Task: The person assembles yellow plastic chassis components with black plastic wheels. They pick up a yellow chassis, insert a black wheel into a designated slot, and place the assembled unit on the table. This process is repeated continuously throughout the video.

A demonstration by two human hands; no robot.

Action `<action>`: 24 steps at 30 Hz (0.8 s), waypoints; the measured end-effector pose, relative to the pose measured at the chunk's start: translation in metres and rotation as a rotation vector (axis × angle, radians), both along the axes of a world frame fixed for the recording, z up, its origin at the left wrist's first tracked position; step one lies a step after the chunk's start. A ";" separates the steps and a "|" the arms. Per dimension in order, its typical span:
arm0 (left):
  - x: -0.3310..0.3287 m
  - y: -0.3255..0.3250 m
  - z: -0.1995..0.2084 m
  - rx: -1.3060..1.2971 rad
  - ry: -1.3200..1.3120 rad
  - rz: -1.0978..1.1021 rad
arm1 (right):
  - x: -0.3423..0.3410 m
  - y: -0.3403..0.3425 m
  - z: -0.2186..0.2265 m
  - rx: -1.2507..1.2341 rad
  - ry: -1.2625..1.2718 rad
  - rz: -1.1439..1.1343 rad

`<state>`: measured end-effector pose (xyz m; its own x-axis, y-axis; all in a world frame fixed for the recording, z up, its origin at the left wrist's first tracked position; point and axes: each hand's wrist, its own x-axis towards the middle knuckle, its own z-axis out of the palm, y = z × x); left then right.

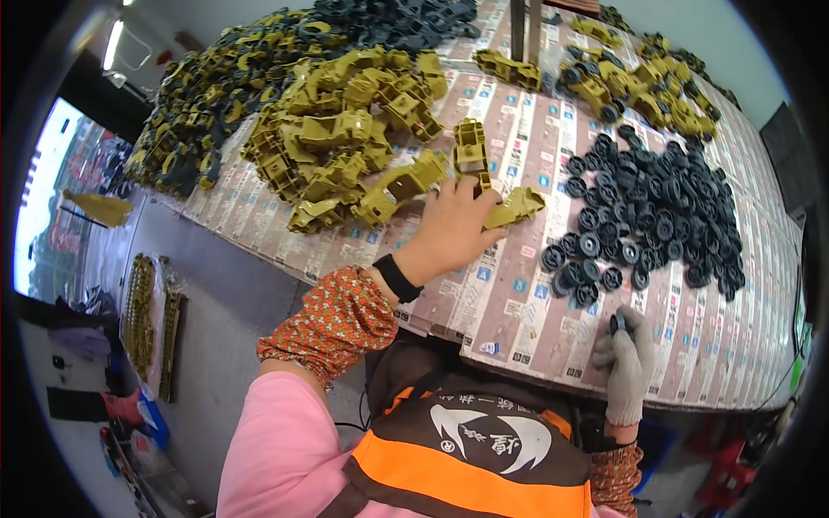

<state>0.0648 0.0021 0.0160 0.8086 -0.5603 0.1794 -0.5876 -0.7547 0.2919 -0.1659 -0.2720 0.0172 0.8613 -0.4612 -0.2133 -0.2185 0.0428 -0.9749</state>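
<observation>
My bare left hand point(453, 223) reaches over the table with its fingers spread, and their tips are over several olive-yellow plastic toy vehicle bodies. One such body point(520, 205) lies by its thumb and forefinger, another body point(399, 192) beside the hand, and a third body point(470, 147) just beyond the fingertips. At the near table edge my right hand point(627, 367), in a light grey knit glove, is closed on a small black wheel point(617, 324). Its fingers hide part of the wheel. Just beyond it spreads a heap of black toy wheels point(652, 207).
A pile of olive-yellow bodies point(345, 121) stands left of centre. Behind it is a big mound of yellow and dark parts point(207, 112), with dark pieces point(397, 22) farther back. Wheeled yellow bodies point(648, 86) lie far right, near an upright post point(518, 30). Printed sheets cover the table point(518, 319).
</observation>
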 end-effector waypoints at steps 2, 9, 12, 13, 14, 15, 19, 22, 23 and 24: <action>0.001 -0.002 0.003 0.014 -0.161 -0.040 | 0.002 0.006 0.008 -0.047 0.015 0.012; -0.005 -0.016 0.037 -0.293 0.058 0.035 | 0.005 0.007 0.016 -0.043 0.018 0.066; 0.000 -0.003 0.023 -0.739 0.646 0.010 | 0.010 0.006 0.019 -0.006 -0.011 0.104; -0.007 -0.002 0.020 -0.907 0.816 0.011 | 0.012 0.007 0.018 -0.003 -0.028 0.120; -0.015 0.001 0.018 -1.075 0.985 0.015 | 0.016 0.010 0.019 0.069 -0.031 0.114; -0.020 0.007 0.013 -1.143 1.110 0.007 | 0.019 0.013 0.021 0.141 -0.035 0.109; -0.042 0.017 0.002 -1.260 1.406 0.050 | 0.022 0.018 0.012 0.442 -0.065 0.172; -0.064 0.021 -0.011 -1.329 1.621 -0.025 | 0.026 0.030 0.014 0.552 -0.021 0.212; -0.075 0.019 -0.004 -1.353 1.647 -0.018 | 0.027 0.034 0.015 0.571 0.002 0.222; -0.079 0.020 -0.008 -1.343 1.697 -0.074 | 0.029 0.038 0.017 0.563 -0.001 0.248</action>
<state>-0.0138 0.0224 0.0080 0.5633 -0.7748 -0.2871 0.7267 0.2992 0.6183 -0.1370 -0.2343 0.0343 0.9288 -0.0640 -0.3649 -0.2868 0.4992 -0.8176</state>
